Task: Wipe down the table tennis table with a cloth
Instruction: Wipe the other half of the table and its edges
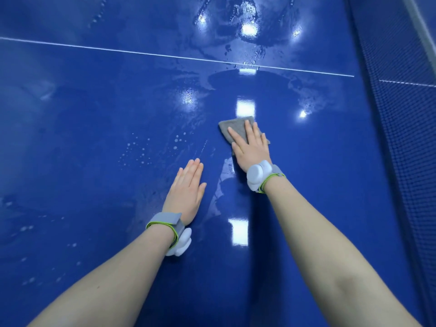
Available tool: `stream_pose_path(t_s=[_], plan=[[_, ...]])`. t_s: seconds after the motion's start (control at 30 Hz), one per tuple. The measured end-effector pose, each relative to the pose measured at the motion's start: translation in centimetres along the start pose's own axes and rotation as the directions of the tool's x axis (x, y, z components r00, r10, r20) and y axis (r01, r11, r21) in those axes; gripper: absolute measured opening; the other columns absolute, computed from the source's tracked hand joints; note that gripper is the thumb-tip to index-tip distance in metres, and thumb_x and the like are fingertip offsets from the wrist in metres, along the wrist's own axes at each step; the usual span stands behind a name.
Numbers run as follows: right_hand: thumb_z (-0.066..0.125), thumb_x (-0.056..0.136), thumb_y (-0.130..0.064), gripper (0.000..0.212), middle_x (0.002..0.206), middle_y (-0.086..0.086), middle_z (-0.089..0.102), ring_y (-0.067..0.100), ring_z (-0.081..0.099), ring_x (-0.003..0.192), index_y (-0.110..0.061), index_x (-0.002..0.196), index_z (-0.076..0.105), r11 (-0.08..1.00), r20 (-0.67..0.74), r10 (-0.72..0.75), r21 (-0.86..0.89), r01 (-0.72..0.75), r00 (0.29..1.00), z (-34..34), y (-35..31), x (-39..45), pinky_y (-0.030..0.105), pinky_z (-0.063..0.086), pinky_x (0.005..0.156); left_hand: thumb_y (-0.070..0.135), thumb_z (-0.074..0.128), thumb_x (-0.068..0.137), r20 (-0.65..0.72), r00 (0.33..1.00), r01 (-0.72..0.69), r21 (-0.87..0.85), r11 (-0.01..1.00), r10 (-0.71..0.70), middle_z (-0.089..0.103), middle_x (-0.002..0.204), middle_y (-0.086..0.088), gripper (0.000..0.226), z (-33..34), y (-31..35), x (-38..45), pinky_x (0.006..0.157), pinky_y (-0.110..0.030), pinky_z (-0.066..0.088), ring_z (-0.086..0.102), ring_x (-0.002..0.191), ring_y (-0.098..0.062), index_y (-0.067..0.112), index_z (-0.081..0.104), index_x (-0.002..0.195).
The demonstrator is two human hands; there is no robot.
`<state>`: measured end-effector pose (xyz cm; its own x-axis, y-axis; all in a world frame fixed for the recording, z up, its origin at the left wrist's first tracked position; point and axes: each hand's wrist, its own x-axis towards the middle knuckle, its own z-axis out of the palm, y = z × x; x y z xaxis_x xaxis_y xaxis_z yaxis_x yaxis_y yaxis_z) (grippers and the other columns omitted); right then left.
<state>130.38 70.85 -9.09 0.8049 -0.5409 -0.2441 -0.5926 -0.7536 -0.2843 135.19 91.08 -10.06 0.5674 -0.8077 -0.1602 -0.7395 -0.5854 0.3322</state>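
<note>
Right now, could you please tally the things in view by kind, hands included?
Hands: 2, left hand and right hand
Wrist bands: 2
Grey cloth: 1
Table: 1
Net: 1
Total: 7

One head-worn camera looks steeply down and forward, close over the blue table (94, 138), its white line (141, 53) far, the net (405, 138) right.
</note>
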Motion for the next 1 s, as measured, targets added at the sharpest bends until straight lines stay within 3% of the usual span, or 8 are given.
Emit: stream_pose_path(t_s=[0.1,0.2,0.33,0.57,0.67,0.77,0.9,1.0], plan=[[0.021,0.104,-0.035,0.047,0.160,0.004,-0.009,0.022,-0.012,0.146,-0.039,0.149,0.011,0.990,-0.042,0.139,-0.007,-0.140,0.989,0.4,0.4,-0.5,0.038,-0.007,0.116,0.050,-0.012,0.077,0.005,1.000,0.020,-0.038,0.999,-0.020,0.004,0.156,0.002,0.084,0.0,-0.1,-1.0,0.108,-0.016,-0.018,-0.008,0.139,-0.003,0.010,0.009,0.148],[0.020,0.103,-0.037,0.048,0.159,0.007,-0.011,0.024,-0.014,0.146,-0.040,0.150,0.006,0.985,-0.045,0.159,-0.054,-0.162,0.986,1.1,-0.9,-1.7,0.041,-0.006,0.117,0.052,-0.011,0.077,0.010,0.999,0.035,-0.059,0.998,-0.035,0.003,0.156,0.003,0.084,-0.1,-0.4,-2.2,0.106,-0.014,-0.020,-0.009,0.136,0.001,0.011,0.009,0.148],[0.022,0.103,-0.037,0.049,0.159,0.008,-0.011,0.026,-0.014,0.146,-0.038,0.150,0.008,0.996,-0.003,-0.021,-0.082,0.020,1.000,2.2,-3.8,-4.5,0.042,-0.008,0.115,0.035,0.016,0.101,0.027,0.997,0.072,-0.088,0.994,-0.070,0.002,0.156,0.002,0.053,-0.5,-0.2,-3.0,0.106,-0.014,-0.019,-0.006,0.143,-0.007,0.011,0.010,0.148],[0.023,0.102,-0.040,0.049,0.160,0.002,-0.008,0.019,-0.010,0.146,-0.040,0.150,0.011,0.957,0.045,-0.221,-0.182,0.225,0.974,2.3,-3.0,-7.8,0.043,-0.008,0.116,0.024,0.025,0.102,0.064,0.992,0.114,-0.174,0.978,-0.104,0.002,0.156,0.003,0.050,-0.9,0.0,-5.3,0.109,-0.017,-0.014,-0.005,0.144,-0.009,0.010,0.012,0.148],[0.037,0.098,-0.040,0.050,0.160,0.005,0.005,0.021,0.001,0.146,-0.034,0.147,0.028,0.990,-0.025,-0.120,-0.082,0.117,0.992,1.1,-0.8,-6.7,0.039,-0.007,0.116,0.024,0.026,0.101,0.060,0.993,0.109,-0.178,0.978,-0.100,0.004,0.156,0.004,0.050,-1.0,-0.3,-6.5,0.109,-0.015,-0.013,-0.004,0.143,-0.007,0.011,0.013,0.148],[0.047,0.093,-0.035,0.046,0.155,0.007,0.015,0.025,0.009,0.142,-0.025,0.138,0.043,0.992,-0.067,-0.071,0.097,0.078,0.995,0.8,-0.2,-5.9,0.034,0.007,0.115,0.024,0.026,0.102,0.058,0.993,0.111,-0.185,0.976,-0.102,0.004,0.156,0.004,0.049,-1.0,-0.5,-7.3,0.107,-0.013,-0.014,-0.006,0.140,-0.001,0.012,0.013,0.148],[0.034,0.100,-0.041,0.055,0.159,0.011,-0.005,0.027,-0.012,0.146,-0.028,0.151,0.018,0.990,-0.032,-0.134,-0.055,0.132,0.991,1.8,-2.2,-6.2,0.038,-0.007,0.116,0.023,0.026,0.101,0.047,0.993,0.111,-0.181,0.977,-0.104,0.005,0.156,0.004,0.049,-1.2,-0.9,-7.7,0.108,-0.013,-0.014,-0.005,0.138,0.001,0.012,0.014,0.147],[0.022,0.102,-0.045,0.053,0.159,0.012,-0.010,0.029,-0.015,0.145,-0.033,0.152,0.006,0.964,0.020,-0.206,-0.166,0.206,0.978,3.4,-5.1,-8.2,0.042,-0.007,0.116,0.023,0.028,0.101,0.051,0.990,0.138,-0.181,0.974,-0.131,0.006,0.156,0.003,0.049,-1.0,-0.9,-7.9,0.109,-0.016,-0.013,-0.002,0.143,-0.007,0.011,0.015,0.147]])
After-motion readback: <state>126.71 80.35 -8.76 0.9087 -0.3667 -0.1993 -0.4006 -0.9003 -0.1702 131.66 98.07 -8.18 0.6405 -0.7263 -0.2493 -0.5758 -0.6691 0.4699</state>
